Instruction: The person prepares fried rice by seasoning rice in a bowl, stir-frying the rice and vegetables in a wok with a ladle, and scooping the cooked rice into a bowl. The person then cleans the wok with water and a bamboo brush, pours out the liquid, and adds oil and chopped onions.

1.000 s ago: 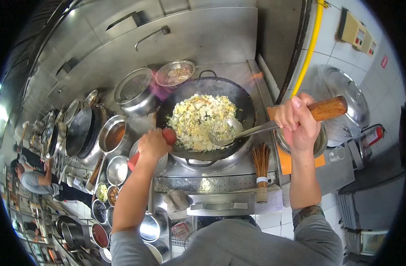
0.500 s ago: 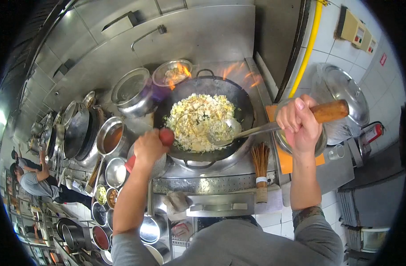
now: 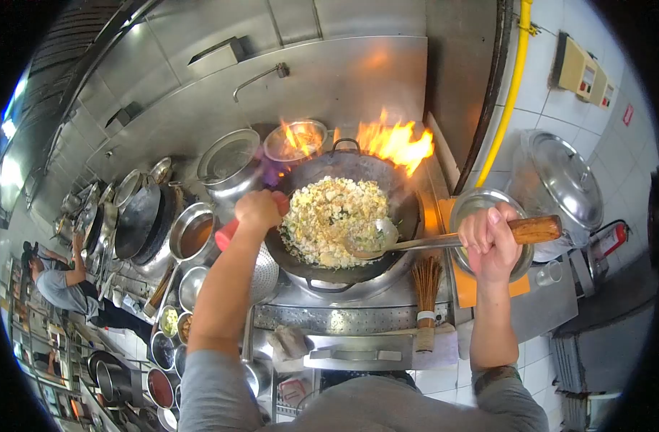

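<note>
A black wok (image 3: 401,183) with loop handles at its far and near sides sits on the burner. It holds a heap of chopped white, yellow and green food (image 3: 333,219) that looks like fried rice. My right hand (image 3: 490,241) is closed round the wooden handle of a metal ladle (image 3: 419,243). The ladle's bowl rests in the right side of the food. At the wok's left rim, my left hand (image 3: 257,210) is wrapped round a red handle (image 3: 227,234); what it belongs to is hidden. Tall flames (image 3: 398,142) rise behind the far rim.
Left of the wok stand a lidded pot (image 3: 230,160), a pot of brown liquid (image 3: 192,234) and a perforated skimmer (image 3: 264,277). A bamboo brush (image 3: 426,295) lies front right, near a metal bowl (image 3: 465,205). Another person (image 3: 63,288) stands far left.
The flames behind the wok have grown much larger. My left hand with the red handle has moved up along the wok's left rim. The view has shifted slightly; the ladle stays in the food.
</note>
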`<state>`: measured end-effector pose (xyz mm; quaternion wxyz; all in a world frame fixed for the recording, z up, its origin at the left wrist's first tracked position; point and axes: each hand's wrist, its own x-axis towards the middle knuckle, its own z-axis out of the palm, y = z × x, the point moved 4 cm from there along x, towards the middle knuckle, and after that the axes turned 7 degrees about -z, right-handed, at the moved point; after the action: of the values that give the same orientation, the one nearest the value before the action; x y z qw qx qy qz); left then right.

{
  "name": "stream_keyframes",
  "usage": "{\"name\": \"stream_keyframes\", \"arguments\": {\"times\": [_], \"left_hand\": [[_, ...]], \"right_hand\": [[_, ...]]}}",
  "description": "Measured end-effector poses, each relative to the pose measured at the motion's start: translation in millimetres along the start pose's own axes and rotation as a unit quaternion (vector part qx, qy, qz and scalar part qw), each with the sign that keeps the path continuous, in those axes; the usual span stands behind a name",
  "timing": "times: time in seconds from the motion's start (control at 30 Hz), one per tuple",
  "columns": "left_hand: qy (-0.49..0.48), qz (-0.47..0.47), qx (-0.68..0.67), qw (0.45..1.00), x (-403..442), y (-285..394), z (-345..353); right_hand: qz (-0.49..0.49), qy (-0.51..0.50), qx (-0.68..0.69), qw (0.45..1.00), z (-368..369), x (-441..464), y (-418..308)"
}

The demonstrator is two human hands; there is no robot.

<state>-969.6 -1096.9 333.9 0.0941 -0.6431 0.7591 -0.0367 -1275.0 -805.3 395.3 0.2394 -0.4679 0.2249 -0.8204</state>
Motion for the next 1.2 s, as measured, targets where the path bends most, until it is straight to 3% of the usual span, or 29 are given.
{"name": "stream_keyframes", "arguments": {"times": [0.1, 0.13, 0.23, 0.3, 0.37, 0.4, 0.5, 0.53, 0.63, 0.7, 0.77, 0.87, 0.9, 0.93, 0.97, 1.03, 1.1, 1.13, 1.2], "left_hand": [[-0.012, -0.016, -0.046, 0.999, -26, -56, 28], [-0.051, -0.048, -0.098, 0.993, -50, -70, 24], [-0.035, -0.019, -0.315, 0.948, -108, -129, 56], [0.001, -0.049, -0.425, 0.904, -166, -168, 58], [0.066, -0.103, -0.516, 0.848, -216, -215, 79], [0.102, -0.145, -0.540, 0.823, -241, -238, 90], [0.220, -0.252, -0.516, 0.789, -318, -281, 100], [0.249, -0.289, -0.528, 0.759, -338, -288, 106], [0.322, -0.385, -0.426, 0.753, -381, -305, 132], [0.349, -0.431, -0.429, 0.713, -399, -316, 173], [0.388, -0.416, -0.399, 0.719, -406, -318, 204], [0.328, -0.480, -0.381, 0.719, -415, -328, 268], [0.300, -0.456, -0.401, 0.736, -418, -340, 295], [0.265, -0.498, -0.400, 0.722, -418, -325, 280], [0.316, -0.495, -0.393, 0.708, -428, -329, 310], [0.289, -0.563, -0.409, 0.657, -432, -311, 280], [0.397, -0.544, -0.073, 0.735, -423, -284, 229], [0.403, -0.506, -0.156, 0.747, -396, -252, 194], [0.394, -0.316, -0.294, 0.811, -331, -159, 181]], "right_hand": [[0.012, 0.026, 0.001, 1.000, 9, 5, 9], [0.016, 0.032, -0.001, 0.999, 15, 10, 10], [0.055, 0.066, 0.008, 0.996, 16, 20, 15], [0.023, -0.024, 0.037, 0.999, 29, 30, 12], [0.051, -0.158, 0.047, 0.985, 57, 38, 36], [0.078, -0.162, 0.048, 0.983, 66, 39, 70], [0.142, -0.101, -0.054, 0.983, 107, 57, 151], [0.146, -0.140, -0.068, 0.977, 118, 76, 168], [0.120, -0.148, 0.045, 0.981, 108, 112, 189], [0.111, 0.038, -0.108, 0.987, 126, 79, 193], [0.158, 0.007, -0.140, 0.977, 155, 88, 185], [0.201, -0.101, -0.126, 0.966, 159, 132, 173], [0.184, -0.088, -0.137, 0.969, 157, 132, 148], [0.159, -0.076, -0.129, 0.976, 147, 123, 127], [0.120, -0.020, -0.177, 0.977, 132, 111, 118], [0.107, 0.039, -0.174, 0.978, 111, 85, 136], [0.102, -0.029, -0.071, 0.992, 92, 95, 163], [0.070, -0.010, -0.090, 0.993, 93, 106, 155], [0.032, 0.027, -0.107, 0.993, 89, 115, 148]]}}
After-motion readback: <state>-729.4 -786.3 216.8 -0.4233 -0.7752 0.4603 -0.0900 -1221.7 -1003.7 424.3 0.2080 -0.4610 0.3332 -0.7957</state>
